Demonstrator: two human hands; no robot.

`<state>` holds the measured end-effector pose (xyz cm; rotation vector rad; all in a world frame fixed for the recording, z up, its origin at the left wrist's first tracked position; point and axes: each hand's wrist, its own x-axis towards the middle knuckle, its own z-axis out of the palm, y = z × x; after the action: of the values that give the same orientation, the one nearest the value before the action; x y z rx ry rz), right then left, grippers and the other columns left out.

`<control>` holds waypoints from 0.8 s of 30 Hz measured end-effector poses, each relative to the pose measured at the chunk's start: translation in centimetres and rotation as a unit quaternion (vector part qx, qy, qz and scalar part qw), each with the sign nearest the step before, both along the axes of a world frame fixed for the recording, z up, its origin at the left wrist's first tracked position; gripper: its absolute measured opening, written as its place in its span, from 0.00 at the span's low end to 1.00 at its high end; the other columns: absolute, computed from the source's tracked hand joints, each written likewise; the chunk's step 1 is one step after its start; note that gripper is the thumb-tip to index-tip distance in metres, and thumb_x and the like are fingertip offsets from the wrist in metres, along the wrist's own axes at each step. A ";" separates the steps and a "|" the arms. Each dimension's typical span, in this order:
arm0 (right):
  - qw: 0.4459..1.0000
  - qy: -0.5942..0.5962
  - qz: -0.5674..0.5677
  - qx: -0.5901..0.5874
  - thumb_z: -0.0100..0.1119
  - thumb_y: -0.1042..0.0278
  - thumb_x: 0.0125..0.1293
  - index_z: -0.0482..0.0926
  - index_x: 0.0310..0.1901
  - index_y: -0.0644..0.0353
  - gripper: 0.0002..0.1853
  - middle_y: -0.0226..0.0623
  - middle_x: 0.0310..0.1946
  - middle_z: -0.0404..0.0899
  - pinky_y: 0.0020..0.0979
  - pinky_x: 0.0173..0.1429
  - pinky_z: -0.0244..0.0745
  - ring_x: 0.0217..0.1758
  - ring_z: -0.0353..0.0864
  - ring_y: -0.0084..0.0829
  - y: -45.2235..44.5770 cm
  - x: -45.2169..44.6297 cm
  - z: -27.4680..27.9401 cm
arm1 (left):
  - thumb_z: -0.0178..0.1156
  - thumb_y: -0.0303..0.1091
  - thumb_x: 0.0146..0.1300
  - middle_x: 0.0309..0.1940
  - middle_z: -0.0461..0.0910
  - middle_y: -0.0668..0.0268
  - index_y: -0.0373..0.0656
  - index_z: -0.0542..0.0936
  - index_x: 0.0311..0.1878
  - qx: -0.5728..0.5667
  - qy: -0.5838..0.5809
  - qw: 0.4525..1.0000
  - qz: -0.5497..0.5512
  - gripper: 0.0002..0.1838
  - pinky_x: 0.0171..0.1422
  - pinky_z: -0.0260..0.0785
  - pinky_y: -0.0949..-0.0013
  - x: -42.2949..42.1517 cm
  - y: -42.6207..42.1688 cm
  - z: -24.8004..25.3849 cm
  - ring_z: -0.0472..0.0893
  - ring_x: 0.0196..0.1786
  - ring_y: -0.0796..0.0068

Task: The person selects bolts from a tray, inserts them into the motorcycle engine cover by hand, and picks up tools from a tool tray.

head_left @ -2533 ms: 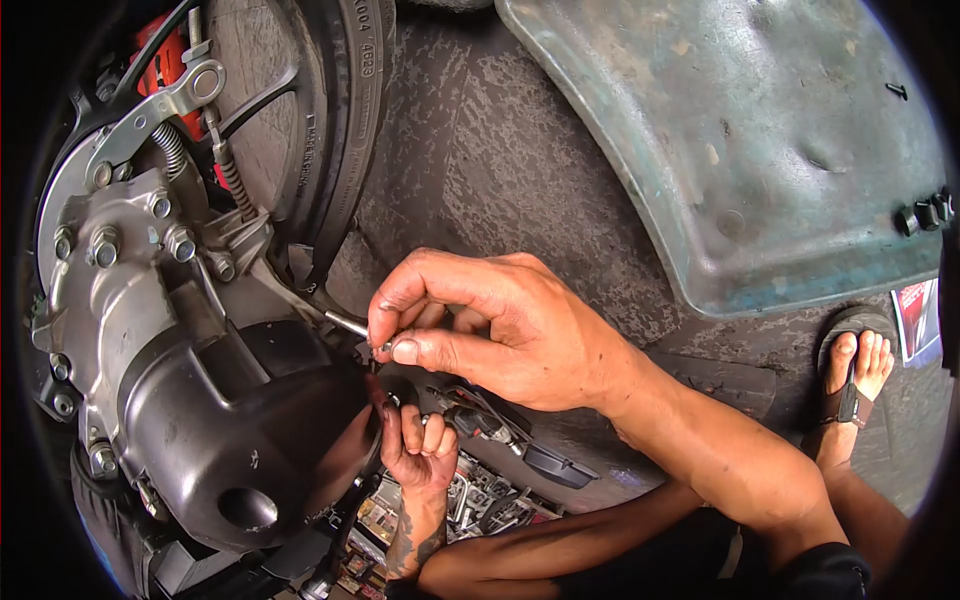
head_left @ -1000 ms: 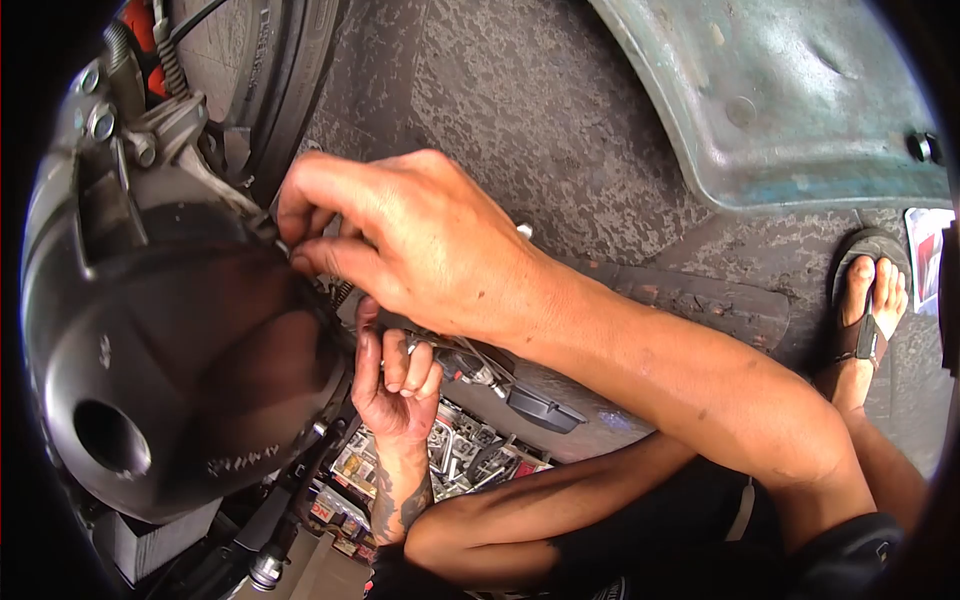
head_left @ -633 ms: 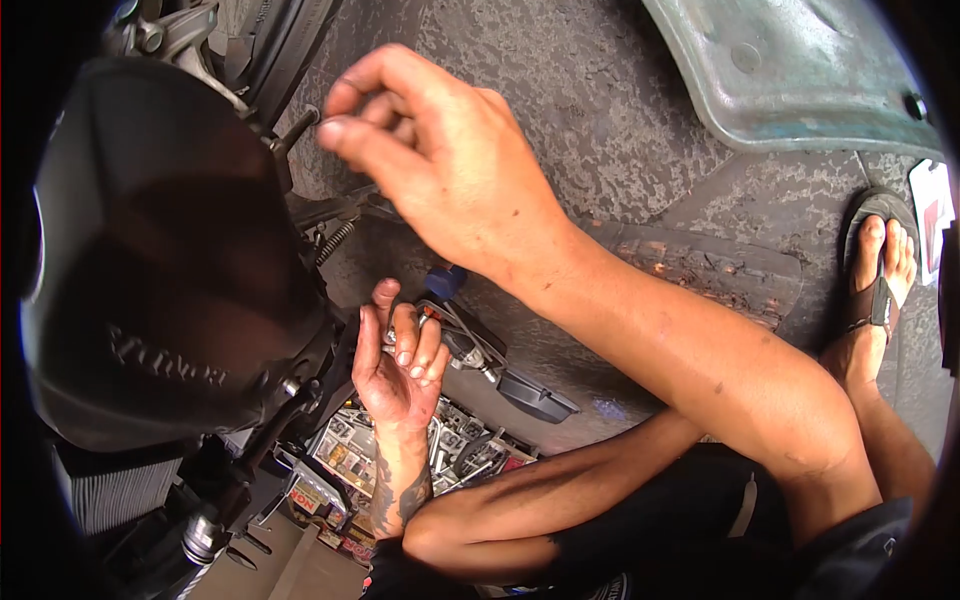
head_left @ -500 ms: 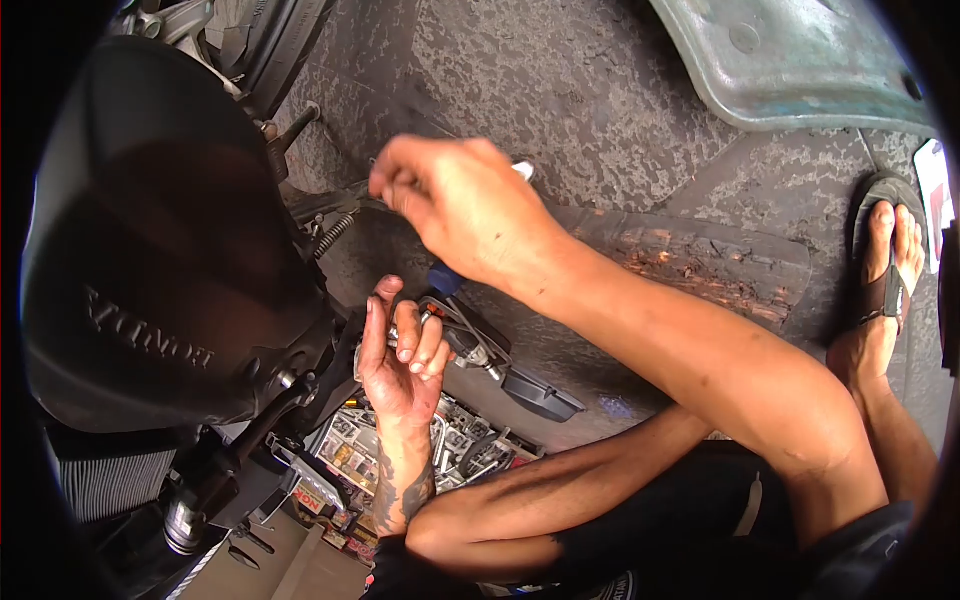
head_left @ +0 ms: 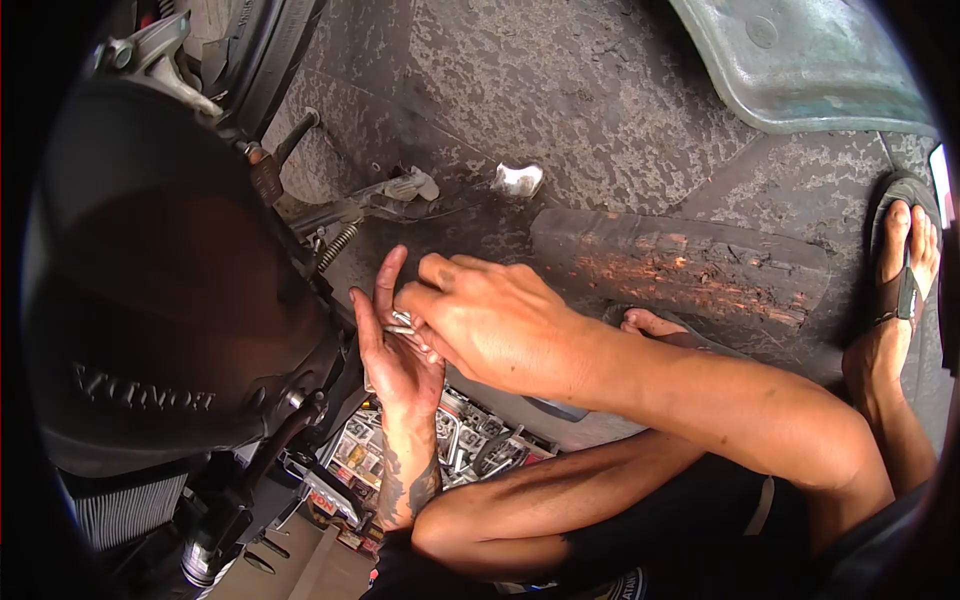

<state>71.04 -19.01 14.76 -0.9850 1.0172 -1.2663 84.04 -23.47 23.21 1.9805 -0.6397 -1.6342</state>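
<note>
My left hand (head_left: pixel 402 375) is turned palm up beside the motorcycle's black bodywork (head_left: pixel 180 300), thumb and index finger stretched out and the other fingers curled. Small silver pieces that look like bolts (head_left: pixel 400 329) lie across it. My right hand (head_left: pixel 500 325) reaches over from the right, palm down, with its fingertips pinched together at these bolts. The right fingers partly hide the bolts, so their number and exact shape cannot be told.
The kickstand (head_left: pixel 340 208) and its spring (head_left: pixel 338 246) stick out from the motorcycle. A charred-looking wooden plank (head_left: pixel 680 262) lies on the floor, near a white scrap (head_left: pixel 519 180). Metal parts and packets fill a tray (head_left: pixel 470 440) below my hands. A greenish plastic piece (head_left: pixel 800 70) is at top right.
My right hand has come down and left, from above the floor to the left palm, its fingertips now at the bolts. The white scrap and the plank are more exposed.
</note>
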 end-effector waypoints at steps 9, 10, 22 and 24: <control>0.997 -0.007 -0.049 0.062 0.54 0.71 0.58 0.78 0.45 0.58 0.13 0.43 0.41 0.75 0.44 0.49 0.74 0.48 0.76 0.47 -6.0 2.6 -1.6 | 0.38 0.50 0.74 0.16 0.58 0.74 0.45 0.66 0.63 -0.045 -0.046 0.998 -0.023 0.24 0.17 0.47 0.82 0.4 -0.6 -0.2 0.55 0.16 0.86; 0.997 0.004 -0.067 0.040 0.53 0.72 0.56 0.78 0.47 0.57 0.15 0.43 0.44 0.76 0.43 0.52 0.73 0.50 0.76 0.47 -6.8 3.1 -1.3 | 0.40 0.48 0.74 0.16 0.58 0.74 0.44 0.69 0.60 -0.052 -0.062 0.997 0.017 0.22 0.17 0.48 0.82 0.9 -1.0 -0.2 0.55 0.16 0.85; 0.992 -0.077 0.088 0.054 0.54 0.73 0.57 0.77 0.40 0.62 0.10 0.49 0.36 0.81 0.41 0.45 0.77 0.42 0.82 0.48 -9.7 4.6 -1.1 | 0.46 0.47 0.72 0.15 0.58 0.76 0.45 0.74 0.54 -0.099 0.057 0.990 0.081 0.18 0.15 0.49 0.81 6.1 -2.2 -0.8 0.56 0.14 0.85; 0.986 -0.095 0.120 0.073 0.55 0.72 0.58 0.77 0.39 0.63 0.08 0.50 0.35 0.81 0.41 0.43 0.77 0.40 0.82 0.47 -9.7 4.3 -1.1 | 0.47 0.50 0.70 0.15 0.58 0.77 0.48 0.75 0.53 -0.113 0.038 0.988 0.094 0.19 0.14 0.50 0.81 6.1 -2.2 -1.1 0.57 0.14 0.85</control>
<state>75.37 -28.74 13.65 -0.8296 0.8042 -1.0492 90.11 -25.70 22.08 1.7505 -0.5630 -1.4482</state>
